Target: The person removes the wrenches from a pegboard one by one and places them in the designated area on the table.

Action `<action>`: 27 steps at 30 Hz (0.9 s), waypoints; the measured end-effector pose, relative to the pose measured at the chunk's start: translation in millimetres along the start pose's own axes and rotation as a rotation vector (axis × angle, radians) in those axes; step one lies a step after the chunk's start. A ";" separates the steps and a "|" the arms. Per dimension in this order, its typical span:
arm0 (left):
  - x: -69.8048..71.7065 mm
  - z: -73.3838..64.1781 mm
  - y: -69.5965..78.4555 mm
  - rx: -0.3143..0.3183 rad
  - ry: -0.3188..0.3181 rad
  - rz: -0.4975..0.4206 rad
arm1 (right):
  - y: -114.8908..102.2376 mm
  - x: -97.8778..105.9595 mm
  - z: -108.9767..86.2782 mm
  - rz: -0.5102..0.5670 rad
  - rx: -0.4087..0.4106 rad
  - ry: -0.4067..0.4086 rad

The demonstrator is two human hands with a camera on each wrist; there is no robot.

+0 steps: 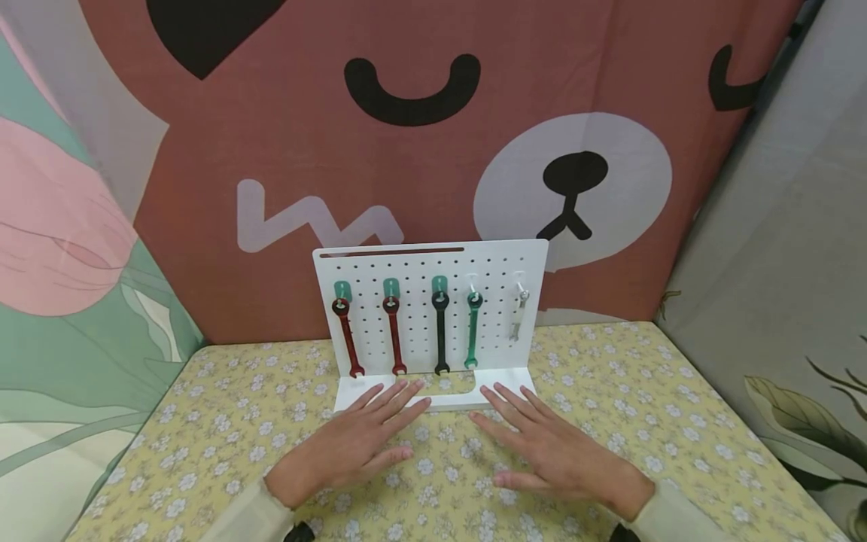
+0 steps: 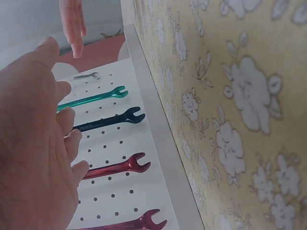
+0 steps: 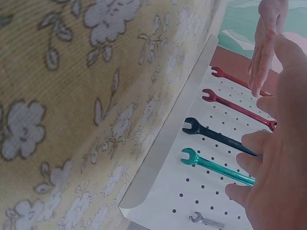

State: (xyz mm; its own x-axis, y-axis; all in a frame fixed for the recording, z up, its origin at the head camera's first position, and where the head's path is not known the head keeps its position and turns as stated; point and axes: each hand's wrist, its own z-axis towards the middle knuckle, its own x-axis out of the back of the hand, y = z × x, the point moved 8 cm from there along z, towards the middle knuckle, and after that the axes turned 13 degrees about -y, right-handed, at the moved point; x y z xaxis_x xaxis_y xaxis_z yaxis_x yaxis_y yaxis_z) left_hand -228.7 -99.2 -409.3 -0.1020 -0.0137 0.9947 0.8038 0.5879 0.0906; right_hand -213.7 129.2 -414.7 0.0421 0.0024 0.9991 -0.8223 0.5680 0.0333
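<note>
Left grip [image 1: 352,444] and right grip [image 1: 545,448] splayed; at twelve o'clock hang shiny wrenches [image 1: 442,335]: two red, black, green, silver.

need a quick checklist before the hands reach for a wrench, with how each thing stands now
1. Left hand free: ok, holds nothing
2. Right hand free: ok, holds nothing
3. Pegboard upright on the floral cloth: ok
4. Outer red wrench, inner red wrench, black wrench hanging: ok
5. Green wrench, silver wrench hanging: ok
6. Pegboard fixed down: cannot tell
</note>
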 end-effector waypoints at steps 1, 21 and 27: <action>0.3 -0.3 -0.4 0.002 0.003 -0.002 | 0.0 0.3 -0.1 0.004 -0.002 0.000; 26.0 -6.5 -5.8 0.011 0.118 0.073 | 12.6 15.8 -5.2 0.009 -0.038 0.054; 42.3 -12.0 -13.2 0.047 0.192 0.069 | 18.5 17.0 -7.1 0.046 -0.069 0.036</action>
State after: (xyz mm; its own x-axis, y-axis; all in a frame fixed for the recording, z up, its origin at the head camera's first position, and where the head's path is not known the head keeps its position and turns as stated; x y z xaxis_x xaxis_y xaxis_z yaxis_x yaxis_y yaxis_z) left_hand -236.6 -117.2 -367.9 0.0697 -0.1232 0.9899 0.7764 0.6298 0.0237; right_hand -224.2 145.6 -397.3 0.0265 0.0590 0.9979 -0.7829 0.6220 -0.0160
